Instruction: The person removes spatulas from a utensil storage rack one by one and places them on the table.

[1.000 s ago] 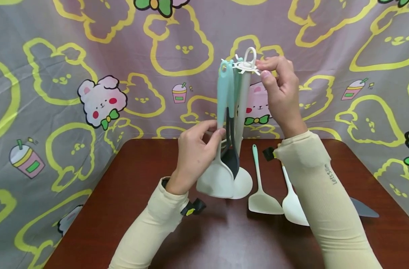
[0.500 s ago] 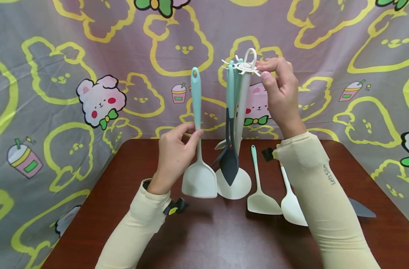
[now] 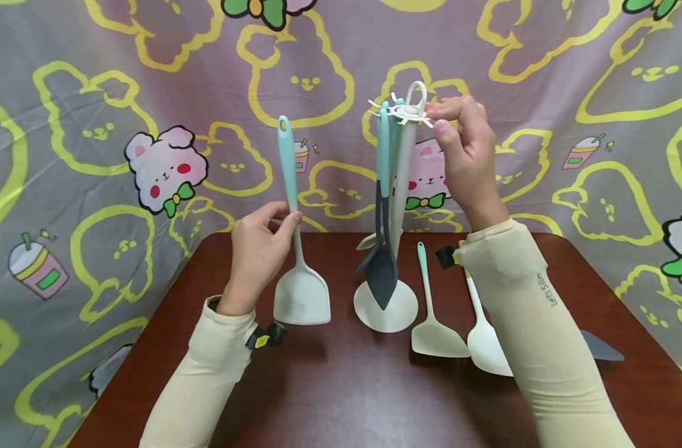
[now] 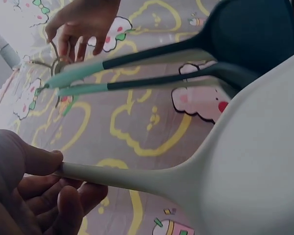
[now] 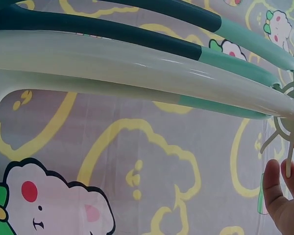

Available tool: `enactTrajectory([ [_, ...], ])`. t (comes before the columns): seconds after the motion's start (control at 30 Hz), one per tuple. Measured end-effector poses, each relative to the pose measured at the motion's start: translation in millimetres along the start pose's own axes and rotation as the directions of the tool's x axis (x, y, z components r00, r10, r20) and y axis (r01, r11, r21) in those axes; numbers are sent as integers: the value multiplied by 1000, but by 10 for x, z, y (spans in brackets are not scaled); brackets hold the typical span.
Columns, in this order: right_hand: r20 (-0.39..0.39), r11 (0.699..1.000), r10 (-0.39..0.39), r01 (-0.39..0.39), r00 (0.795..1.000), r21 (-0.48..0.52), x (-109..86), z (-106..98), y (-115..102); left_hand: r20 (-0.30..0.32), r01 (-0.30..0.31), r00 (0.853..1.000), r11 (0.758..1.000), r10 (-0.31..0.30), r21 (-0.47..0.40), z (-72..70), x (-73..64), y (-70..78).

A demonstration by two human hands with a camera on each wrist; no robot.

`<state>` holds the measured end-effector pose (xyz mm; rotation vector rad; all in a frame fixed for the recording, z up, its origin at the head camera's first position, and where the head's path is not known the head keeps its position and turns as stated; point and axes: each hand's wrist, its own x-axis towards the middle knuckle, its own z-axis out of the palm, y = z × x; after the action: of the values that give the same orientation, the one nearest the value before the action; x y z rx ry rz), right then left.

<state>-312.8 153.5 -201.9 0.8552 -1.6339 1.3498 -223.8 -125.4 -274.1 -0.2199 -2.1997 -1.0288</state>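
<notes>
The left hand (image 3: 261, 244) is pinching a white turner (image 3: 302, 295) between the thumb and the fingers, on the thin shaft just below its mint handle (image 3: 287, 162). The turner stands almost upright, with its handle end pointing to 12 o'clock and leaning slightly toward 11; its wide blade is directed down, and I cannot tell whether the lower edge touches the table (image 3: 363, 398). If the round base (image 3: 399, 317) of the utensil stand (image 3: 405, 168) is taken as the centre of the clock in the head view, the turner's blade is at 9 o'clock, apart from this base. The right hand (image 3: 470, 149), at 1 o'clock, is gripping the edge of the hook ring (image 3: 411, 113) on the top of the stand with thumb and fingers. The pole leans a little toward 1 o'clock. From the hooks hang a dark spoon (image 3: 382, 274), a dark turner (image 4: 255, 34) and, seen in the right wrist view, a pale utensil (image 5: 220, 107), all with mint handles. On the brown table, a pale spatula (image 3: 437, 339) lies at 4 o'clock, touching or very near a white utensil (image 3: 488, 348), which the right sleeve (image 3: 534, 311) partly covers. Near 3 o'clock, farther out, a dark grey blade (image 3: 603, 347) shows from behind the same sleeve.
</notes>
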Motion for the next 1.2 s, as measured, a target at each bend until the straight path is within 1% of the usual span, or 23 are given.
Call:
enactTrajectory([
  [0.13,-5,1000,14,-14,1000,-10,-11,-18,8,38,42,998,997,-44,71,-56,-2,-85],
  [0.37,-3,1000,8,-8,1000,-20,-10,-30,9,80,94,991,978,-111,187,-196,-10,-233],
  [0.5,-3,1000,8,-8,1000,-17,-12,-32,-4,115,95,986,970,-122,222,-277,-25,-320],
  [0.57,9,1000,12,-12,1000,-27,-18,-38,-13,132,97,983,967,-130,235,-321,-39,-368],
  [0.73,57,998,9,-5,998,-70,-30,-53,-19,148,113,976,954,-159,279,-432,-77,-514],
  [0.83,59,998,1,3,998,-69,-31,-57,-13,163,112,972,941,-171,321,-493,-87,-620],
  [0.93,49,998,0,3,999,-57,-26,-57,-2,194,118,961,925,-198,360,-554,-88,-730],
  [1.07,22,999,18,-17,1000,-42,-23,-35,0,244,135,939,913,-242,385,-631,-83,-881],
  [1.2,-9,1000,21,-21,1000,-19,-10,0,-3,278,147,920,900,-277,409,-706,-68,-1049],
])
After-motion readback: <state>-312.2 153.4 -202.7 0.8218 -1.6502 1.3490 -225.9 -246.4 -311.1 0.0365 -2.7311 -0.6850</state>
